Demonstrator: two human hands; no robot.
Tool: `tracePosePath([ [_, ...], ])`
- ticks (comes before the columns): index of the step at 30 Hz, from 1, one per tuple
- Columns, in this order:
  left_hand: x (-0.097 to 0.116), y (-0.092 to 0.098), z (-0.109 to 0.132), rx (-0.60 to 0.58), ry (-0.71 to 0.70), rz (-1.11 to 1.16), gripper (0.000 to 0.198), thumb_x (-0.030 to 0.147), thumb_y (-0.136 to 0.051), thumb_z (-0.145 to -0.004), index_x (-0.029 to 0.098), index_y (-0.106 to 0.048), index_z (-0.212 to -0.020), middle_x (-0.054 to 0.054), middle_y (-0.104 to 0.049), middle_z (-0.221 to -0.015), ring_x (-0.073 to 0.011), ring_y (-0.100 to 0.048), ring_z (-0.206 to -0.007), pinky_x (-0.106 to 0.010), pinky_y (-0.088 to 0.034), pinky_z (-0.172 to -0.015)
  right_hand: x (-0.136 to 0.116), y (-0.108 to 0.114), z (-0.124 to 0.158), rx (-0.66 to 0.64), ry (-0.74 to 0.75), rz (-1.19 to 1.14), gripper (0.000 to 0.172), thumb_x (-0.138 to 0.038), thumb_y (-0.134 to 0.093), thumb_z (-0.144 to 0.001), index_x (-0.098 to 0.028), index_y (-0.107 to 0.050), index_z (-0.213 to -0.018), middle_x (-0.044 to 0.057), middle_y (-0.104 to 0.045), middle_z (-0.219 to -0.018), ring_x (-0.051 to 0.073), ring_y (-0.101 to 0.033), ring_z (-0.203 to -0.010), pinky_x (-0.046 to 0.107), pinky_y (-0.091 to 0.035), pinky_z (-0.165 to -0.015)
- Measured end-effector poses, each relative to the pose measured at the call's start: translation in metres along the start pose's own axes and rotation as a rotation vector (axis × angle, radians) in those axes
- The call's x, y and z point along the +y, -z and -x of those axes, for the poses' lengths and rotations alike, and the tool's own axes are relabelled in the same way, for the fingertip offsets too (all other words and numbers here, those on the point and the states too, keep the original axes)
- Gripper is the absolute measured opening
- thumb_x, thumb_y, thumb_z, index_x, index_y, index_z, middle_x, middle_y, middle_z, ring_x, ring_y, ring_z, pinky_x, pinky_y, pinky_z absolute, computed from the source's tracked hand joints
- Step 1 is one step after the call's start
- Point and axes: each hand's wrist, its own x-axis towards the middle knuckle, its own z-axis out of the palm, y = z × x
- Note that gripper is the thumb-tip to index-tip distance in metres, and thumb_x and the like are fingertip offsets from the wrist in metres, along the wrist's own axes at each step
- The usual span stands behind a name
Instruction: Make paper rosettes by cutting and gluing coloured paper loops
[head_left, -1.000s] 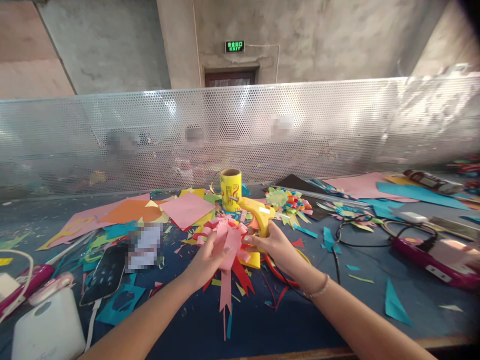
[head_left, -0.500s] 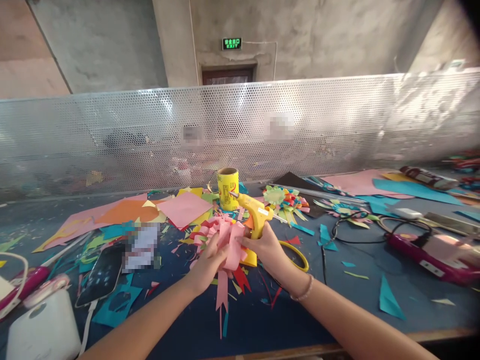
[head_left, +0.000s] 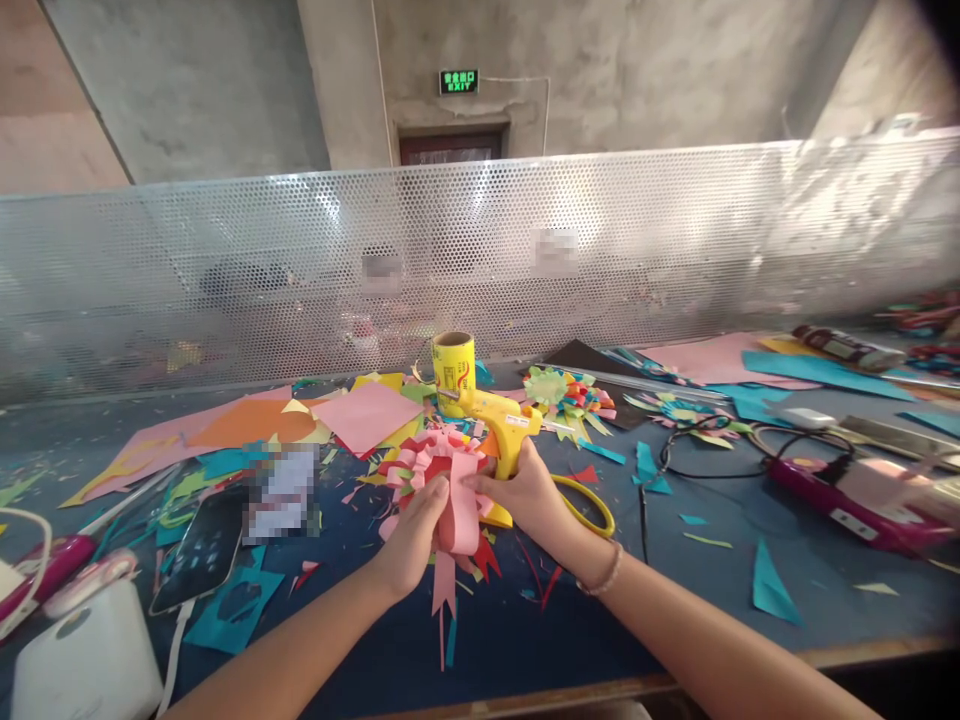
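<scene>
above the desk (head_left: 525, 640), behind its front edge's (head_left: 600, 691) middle, the left hand (head_left: 412, 540) grips a pink paper rosette (head_left: 444, 440); the right hand (head_left: 534, 500) clasps a yellow glue gun (head_left: 504, 422), thumb (head_left: 484, 485) at a pink loop (head_left: 463, 515). seemingly fixing that loop, which likely calls for steady pressing next.

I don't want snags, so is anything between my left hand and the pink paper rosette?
Nothing visible: your left hand touches the pink paper rosette. The yellow plastic glue gun, in your right hand, is to the right, not between.
</scene>
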Motion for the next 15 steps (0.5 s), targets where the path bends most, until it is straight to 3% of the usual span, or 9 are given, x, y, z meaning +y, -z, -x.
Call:
tracePosePath([
  [5, 0.012, -0.003, 0.005, 0.067, -0.081, -0.336, 0.034, 0.051, -0.044, -0.080, 0.018, -0.052, -0.087, 0.001, -0.048, -0.072, -0.0129, -0.048, -0.069, -0.026, -0.043, -0.064, 0.000, 0.002, 0.002, 0.003, -0.006, 0.061, 0.050, -0.033, -0.077, -0.052, -0.022, -0.036, -0.079, -0.007, -0.052, -0.063, 0.011, -0.051, -0.053, 0.027, -0.045, -0.050],
  [8, 0.014, -0.003, 0.003, 0.117, -0.147, -0.558, 0.027, 0.042, -0.041, -0.083, 0.019, -0.042, -0.070, 0.004, -0.038, -0.065, -0.0115, -0.041, -0.064, -0.025, -0.037, -0.062, 0.000, 0.002, 0.002, 0.034, 0.003, 0.096, 0.050, -0.035, -0.077, -0.050, -0.022, -0.036, -0.076, -0.007, -0.051, -0.061, 0.011, -0.050, -0.053, 0.026, -0.043, -0.049],
  [11, 0.013, -0.002, 0.001, 0.138, -0.177, -0.665, 0.024, 0.035, -0.038, -0.084, 0.019, -0.035, -0.065, 0.004, -0.034, -0.063, -0.0114, -0.037, -0.062, -0.024, -0.032, -0.058, 0.000, 0.002, 0.001, 0.062, -0.009, 0.109, 0.050, -0.037, -0.077, -0.050, -0.022, -0.037, -0.076, -0.006, -0.051, -0.061, 0.012, -0.050, -0.053, 0.027, -0.043, -0.048],
  [15, 0.012, -0.002, 0.000, 0.161, -0.187, -0.708, 0.023, 0.033, -0.036, -0.084, 0.019, -0.037, -0.066, 0.004, -0.035, -0.062, -0.0117, -0.037, -0.060, -0.024, -0.031, -0.057, 0.000, 0.001, 0.002, 0.049, -0.018, 0.080, 0.049, -0.039, -0.076, -0.053, -0.022, -0.037, -0.078, -0.006, -0.051, -0.061, 0.012, -0.051, -0.054, 0.027, -0.044, -0.049],
])
